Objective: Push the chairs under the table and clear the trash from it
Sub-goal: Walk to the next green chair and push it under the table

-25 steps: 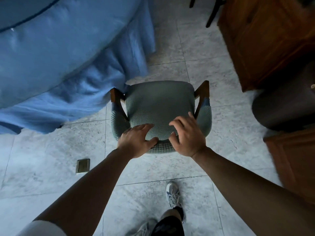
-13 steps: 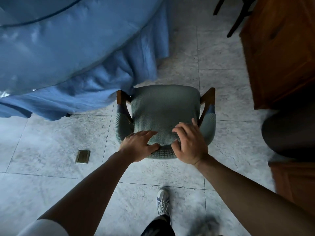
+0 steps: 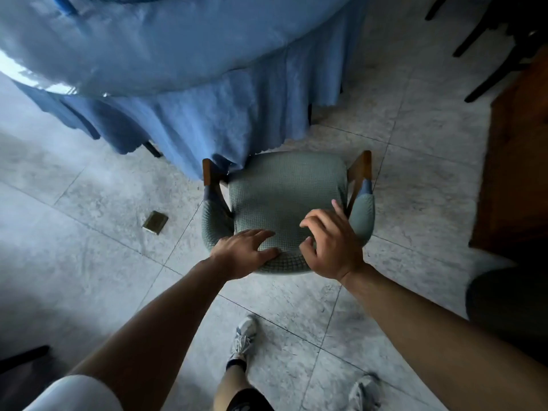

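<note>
The chair (image 3: 286,203) stands on the tiled floor (image 3: 89,232) with its front edge just at the hem of the blue cloth (image 3: 207,114) that drapes the round desk (image 3: 166,40); the cloth's lowest fold touches the chair's left front corner and wooden arm post, while the right front corner is clear of it. The left hand (image 3: 244,252) lies flat over the top of the chair back, fingers spread wide and thumb hooked over the rear edge, gripping nothing else. The right hand (image 3: 330,241) rests beside it on the back's right end, fingers curled and partly lifted, not closed around anything. Bare tile lies open to the chair's right as far as a dark wooden cabinet (image 3: 516,173), and open floor runs behind it to the person's two sneakers (image 3: 243,339). A small flat brass-coloured thing (image 3: 155,222) (possibly a floor fitting, too small to tell) sits on the tile to the chair's left, apart from its legs. Dark chair legs (image 3: 486,54) show at the upper right, well away. A dark rounded object (image 3: 504,307) sits low at the right edge. No writing can be read anywhere.
</note>
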### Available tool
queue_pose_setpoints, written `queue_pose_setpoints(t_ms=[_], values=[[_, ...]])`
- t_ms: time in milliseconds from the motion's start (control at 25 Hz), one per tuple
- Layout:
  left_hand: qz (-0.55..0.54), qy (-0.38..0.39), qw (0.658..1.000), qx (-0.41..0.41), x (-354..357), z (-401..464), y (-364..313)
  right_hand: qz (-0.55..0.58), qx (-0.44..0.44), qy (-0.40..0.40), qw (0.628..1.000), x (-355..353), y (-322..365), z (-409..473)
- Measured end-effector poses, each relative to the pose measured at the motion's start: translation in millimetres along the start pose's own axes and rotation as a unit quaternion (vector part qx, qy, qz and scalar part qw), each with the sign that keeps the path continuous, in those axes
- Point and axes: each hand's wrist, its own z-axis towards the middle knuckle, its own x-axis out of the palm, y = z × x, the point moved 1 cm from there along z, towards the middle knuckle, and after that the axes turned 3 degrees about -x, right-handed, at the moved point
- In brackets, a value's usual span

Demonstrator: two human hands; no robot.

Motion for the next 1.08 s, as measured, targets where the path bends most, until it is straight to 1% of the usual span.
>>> queue_pose_setpoints(t_ms=[160,320,360,400,480,520,560,600,720,760,920,1000,1080], values=[[-0.037,-0.015,0.998,-0.043,22.9,-16.6,-17.0,0.048,-0.053,0.04,0.997,-8.2,-15.7,2.0],[-0.089,-0.034,0.993,-0.067,18.8,-5.6,-11.9,0.06,-0.073,0.071,0.993,-2.9,-25.5,25.6],[-0.128,-0.057,0.987,-0.077,16.3,-1.8,-10.1,0.056,-0.081,0.081,0.992,-0.2,-28.1,31.8],[-0.179,-0.099,0.975,-0.091,13.5,2.6,-7.2,0.05,-0.087,0.094,0.99,3.0,-30.5,38.4],[-0.251,-0.212,0.937,-0.12,9.5,11.8,0.6,0.039,-0.091,0.117,0.988,10.0,-32.7,53.2],[-0.254,-0.264,0.922,-0.128,7.9,15.3,3.5,0.037,-0.091,0.125,0.987,13.1,-32.7,60.7],[-0.241,-0.298,0.915,-0.126,5.6,19.3,6.6,0.04,-0.089,0.129,0.987,16.5,-32.3,68.9],[-0.223,-0.31,0.916,-0.118,0.6,25.2,10.8,0.046,-0.084,0.131,0.987,22.0,-32.4,79.2],[-0.159,-0.292,0.938,-0.098,-19.3,47.2,27.8,0.071,-0.054,0.128,0.988,40.2,-32.4,113.4],[-0.151,-0.296,0.938,-0.101,-26.6,54.9,35.8,0.087,-0.042,0.124,0.988,46.6,-31.7,125.1],[-0.14,-0.351,0.919,-0.114,-50.8,81.8,68.4,0.137,0.011,0.103,0.985,71.8,-30.1,172.8],[-0.135,-0.347,0.921,-0.114,-64.3,96.0,83.5,0.123,0.02,0.1,0.987,83.3,-28.3,195.0],[-0.134,-0.341,0.923,-0.117,-78.8,108.5,97.0,0.088,0.008,0.1,0.991,94.1,-26.1,214.5]])
